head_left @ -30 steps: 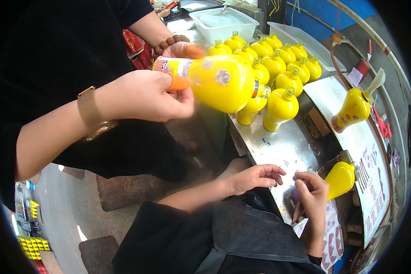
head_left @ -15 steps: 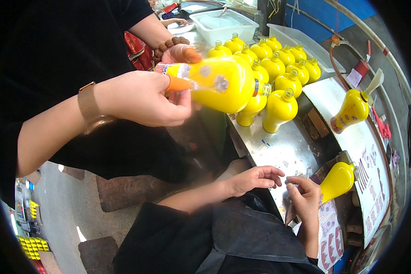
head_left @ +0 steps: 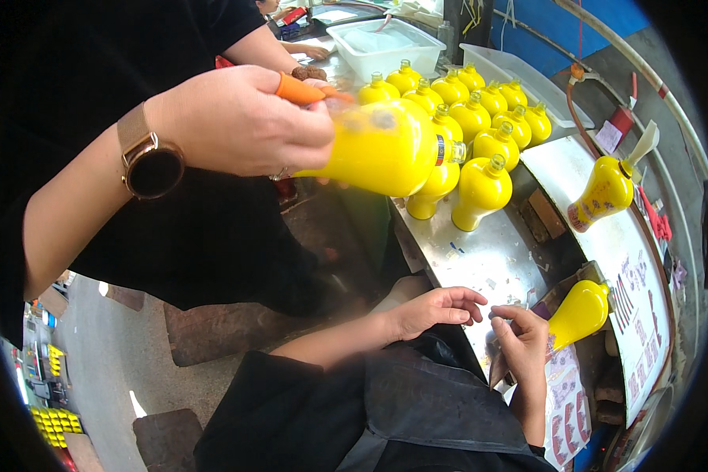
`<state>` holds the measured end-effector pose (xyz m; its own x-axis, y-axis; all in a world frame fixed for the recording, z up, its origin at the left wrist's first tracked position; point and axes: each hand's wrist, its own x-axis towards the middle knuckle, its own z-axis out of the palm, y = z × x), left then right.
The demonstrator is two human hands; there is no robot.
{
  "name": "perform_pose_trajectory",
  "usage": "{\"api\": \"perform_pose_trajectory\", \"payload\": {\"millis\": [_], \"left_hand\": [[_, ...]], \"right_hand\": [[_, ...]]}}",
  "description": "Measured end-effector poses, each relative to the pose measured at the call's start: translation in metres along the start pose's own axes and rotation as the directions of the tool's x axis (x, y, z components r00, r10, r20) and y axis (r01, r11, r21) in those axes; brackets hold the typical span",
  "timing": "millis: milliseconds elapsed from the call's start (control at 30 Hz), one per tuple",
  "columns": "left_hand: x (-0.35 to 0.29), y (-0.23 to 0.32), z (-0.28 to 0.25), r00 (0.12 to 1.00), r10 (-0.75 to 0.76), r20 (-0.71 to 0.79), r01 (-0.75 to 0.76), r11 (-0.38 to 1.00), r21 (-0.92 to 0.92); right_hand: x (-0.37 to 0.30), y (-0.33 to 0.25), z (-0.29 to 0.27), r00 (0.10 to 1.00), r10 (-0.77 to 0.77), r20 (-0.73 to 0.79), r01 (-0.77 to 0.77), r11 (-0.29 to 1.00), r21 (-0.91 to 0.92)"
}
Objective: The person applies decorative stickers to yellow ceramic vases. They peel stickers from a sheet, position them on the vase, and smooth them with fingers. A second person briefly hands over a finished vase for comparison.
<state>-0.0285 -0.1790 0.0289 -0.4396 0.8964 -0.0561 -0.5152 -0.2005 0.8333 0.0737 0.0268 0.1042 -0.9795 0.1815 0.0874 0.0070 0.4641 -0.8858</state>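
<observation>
In the head view, the steel worktop [head_left: 480, 259] runs away from the person. Its near edge lies under the left hand [head_left: 436, 308], and bare metal stays open between that hand and the cluster of yellow bottles [head_left: 480, 118] well beyond the tilted yellow bottle [head_left: 580, 312]. This bottle lies just right of the right hand [head_left: 527, 346]. Its long axis slants, with the wide base up and away and the narrow end towards the hand. The left hand's fingers are loosely spread and empty. The right hand's fingers curl at the bottle's narrow end, but I cannot tell if they grip it. Far left of that bottle, a co-worker's hand [head_left: 236, 118] holds a large yellow bottle [head_left: 385, 149] sideways above the worktop's edge.
</observation>
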Motion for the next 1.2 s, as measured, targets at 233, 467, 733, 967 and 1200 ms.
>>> {"api": "perform_pose_trajectory", "payload": {"millis": [233,467,733,967,1200], "left_hand": [[-0.0009,0.0,0.0004,1.0,-0.005,-0.003,0.005,1.0,-0.008],[-0.001,-0.0014,-0.0005,1.0,0.008,0.009,-0.008,1.0,-0.014],[-0.0011,-0.0017,-0.0001,1.0,0.022,0.003,-0.022,0.999,-0.034],[-0.002,-0.0013,0.0001,0.999,0.034,0.0,-0.034,0.998,-0.056],[-0.002,-0.0011,-0.0027,0.998,0.07,-0.001,-0.07,0.996,-0.059]], "right_hand": [[-0.0015,-0.0021,-0.0018,0.997,0.068,0.035,-0.068,0.998,0.008],[-0.0022,-0.0034,-0.0016,0.997,0.075,0.037,-0.075,0.997,0.004],[-0.0027,-0.0032,-0.0014,0.997,0.076,0.029,-0.075,0.997,-0.013],[-0.0033,-0.0005,-0.0025,0.997,0.066,0.028,-0.065,0.998,-0.019],[-0.001,0.0027,-0.0012,0.997,0.072,0.013,-0.071,0.995,-0.065]]}}
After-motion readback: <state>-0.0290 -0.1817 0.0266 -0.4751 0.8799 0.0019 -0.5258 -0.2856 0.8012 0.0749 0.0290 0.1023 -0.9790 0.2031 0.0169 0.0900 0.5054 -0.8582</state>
